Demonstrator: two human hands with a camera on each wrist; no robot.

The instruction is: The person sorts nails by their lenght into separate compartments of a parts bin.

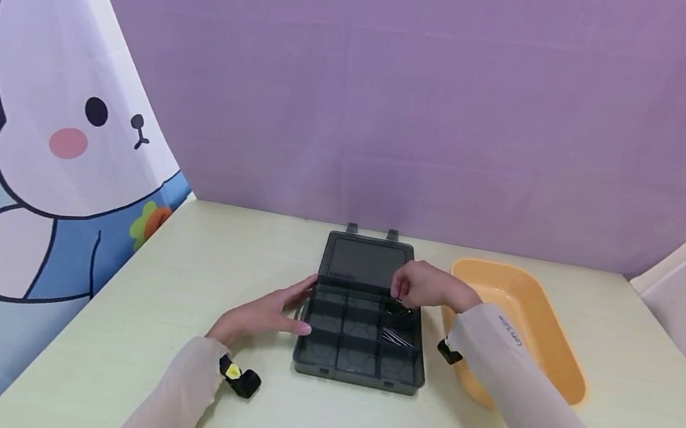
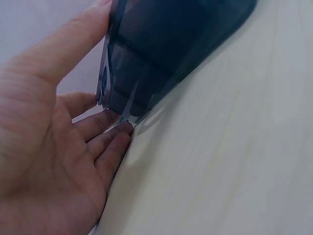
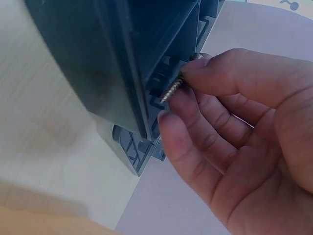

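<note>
A dark translucent compartment box (image 1: 335, 373) lies on the table with its lid (image 1: 363, 258) laid back at the far side. My left hand (image 1: 264, 316) touches the box's left side, thumb at the rim and the other fingers spread along the wall. My right hand (image 1: 427, 285) is over the far right compartment. Between thumb and fingers it pinches a small pointed screw (image 3: 172, 89), seen from the right wrist. Dark small pieces (image 1: 397, 309) lie in the compartment beneath that hand. Several thin silvery pieces (image 1: 397, 338) sit in the middle right compartment.
An orange-yellow tray (image 1: 550, 339) stands right of the box, partly covered by the right forearm. Both wrists wear black straps with small cameras. A purple cloth (image 1: 358, 100) hangs behind the pale table (image 1: 315, 427), and a cartoon-printed cloth (image 1: 86, 137) hangs on the left.
</note>
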